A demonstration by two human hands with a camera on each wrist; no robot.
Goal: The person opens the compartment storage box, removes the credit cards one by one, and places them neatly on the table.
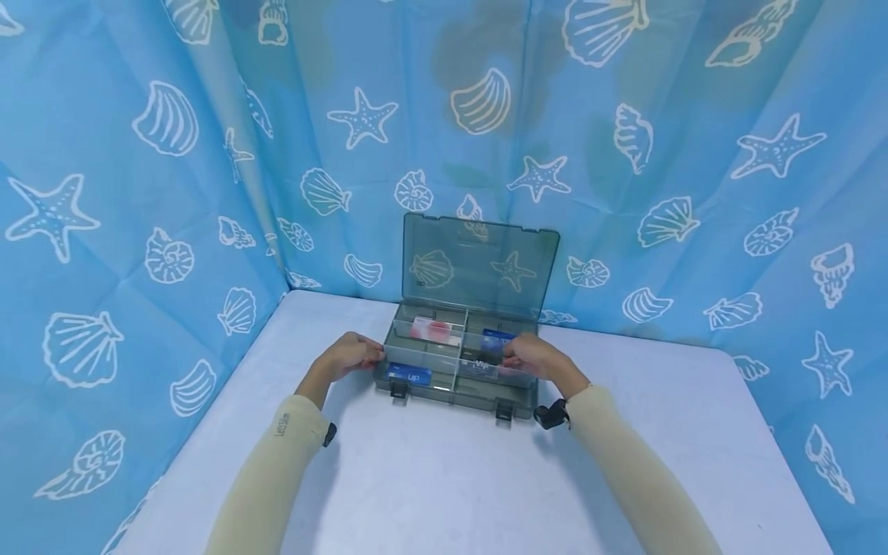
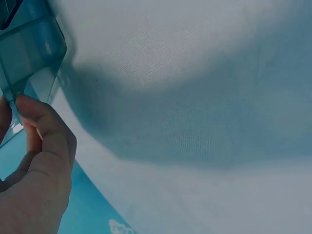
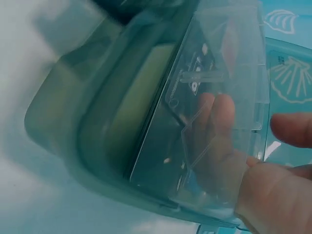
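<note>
Now we hold the open organizer box (image 1: 458, 362) on the worktop (image 1: 444, 478): our left hand (image 1: 350, 356) pinches its left wall, our right hand (image 1: 530, 358) grips a clear packet (image 1: 479, 370) inside. Small packets already lie in several compartments.

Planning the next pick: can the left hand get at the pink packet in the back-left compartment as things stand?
Probably yes. The lid stands open, the pink packet lies uncovered, and the left hand already rests at the box's left edge, nothing between.
</note>
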